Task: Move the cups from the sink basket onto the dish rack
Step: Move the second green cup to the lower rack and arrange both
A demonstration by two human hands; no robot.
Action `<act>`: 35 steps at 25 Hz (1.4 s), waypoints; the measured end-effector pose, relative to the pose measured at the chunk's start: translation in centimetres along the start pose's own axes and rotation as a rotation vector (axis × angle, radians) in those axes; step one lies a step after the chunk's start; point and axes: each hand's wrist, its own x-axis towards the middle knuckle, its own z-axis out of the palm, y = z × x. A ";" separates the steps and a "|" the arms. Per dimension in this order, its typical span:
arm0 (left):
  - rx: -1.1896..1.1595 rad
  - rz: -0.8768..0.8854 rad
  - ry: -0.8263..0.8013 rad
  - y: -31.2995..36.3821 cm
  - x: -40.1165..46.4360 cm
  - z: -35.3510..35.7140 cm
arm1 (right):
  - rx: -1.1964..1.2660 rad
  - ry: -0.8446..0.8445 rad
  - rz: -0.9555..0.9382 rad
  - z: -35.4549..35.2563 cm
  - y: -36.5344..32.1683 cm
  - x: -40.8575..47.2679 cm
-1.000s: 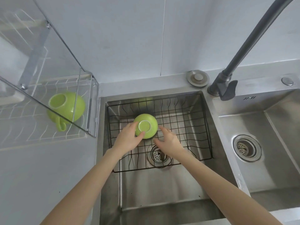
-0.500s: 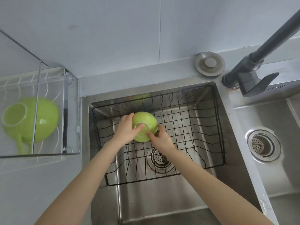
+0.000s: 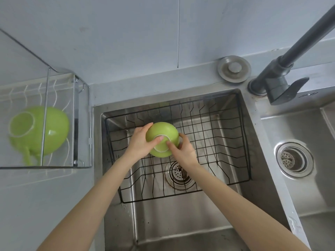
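**Hands on a green cup over the sink basket**

Arms reach up from the bottom edge into the shiny steel sink (image 3: 208, 221); the left hand (image 3: 140, 144) and the right hand (image 3: 184, 151) meet in the middle; both hold one round light-green cup (image 3: 161, 134) turned upside down, with its pale ring base facing up; the left fingers curl around its left side with the thumb on the base; the right fingers press on its right side and the base; the cup sits over the black wire sink basket (image 3: 226, 142), toward the back left part of it; you cannot tell if it still touches the wires; under the basket is the round metal drain (image 3: 176, 175), just below the right wrist; to the right is a second steel basin with its own drain (image 3: 293, 157); to the left, on the grey counter, stands the silver wire dish rack (image 3: 82, 124); a second light-green cup (image 3: 54, 131) with a handle lies on it, looking blurry; behind the sink, a round metal sink plug (image 3: 234, 68) rests on the ledge; beside it rises the dark grey tap (image 3: 282, 69); farthest back is the pale tiled wall (image 3: 126, 33).
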 end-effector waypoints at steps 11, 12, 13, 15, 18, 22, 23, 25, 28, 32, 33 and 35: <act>-0.090 0.153 -0.119 1.5 -10.3 -0.3 | -0.055 0.030 -0.156 -5.7 -0.7 -7.7; -0.080 0.150 -0.143 1.5 -11.2 -0.3 | -0.057 0.034 -0.174 -6.0 -0.6 -8.6; -0.070 0.161 -0.164 1.5 -12.2 -0.3 | -0.056 0.038 -0.190 -6.3 -0.5 -9.4; -0.038 0.209 -0.172 1.4 -14.1 -0.1 | -0.051 0.047 -0.218 -6.5 -0.3 -10.9; 0.001 0.255 -0.075 1.4 -15.9 0.4 | -0.079 0.049 -0.269 -6.5 -0.4 -12.9; -0.149 0.266 0.049 1.4 -17.5 0.6 | -0.292 -0.004 -0.417 -6.7 -0.8 -15.5; -0.198 0.265 0.068 1.3 -17.7 0.4 | -0.342 -0.031 -0.457 -6.8 -1.0 -16.2; -0.260 0.256 0.094 1.1 -18.3 -0.1 | -0.412 -0.071 -0.530 -7.0 -1.2 -17.5; -0.266 0.274 0.130 0.8 -19.2 -0.7 | -0.543 -0.099 -0.601 -6.3 -1.6 -19.0; -0.216 0.329 0.207 -0.4 -21.1 -1.9 | -0.550 -0.065 -0.627 -3.7 -2.0 -20.6; -0.210 0.328 0.217 -1.0 -21.5 -2.4 | -0.555 -0.069 -0.627 -3.0 -2.2 -21.0; -0.189 0.318 0.215 -2.5 -22.5 -3.9 | -0.552 -0.076 -0.618 -1.2 -2.4 -21.7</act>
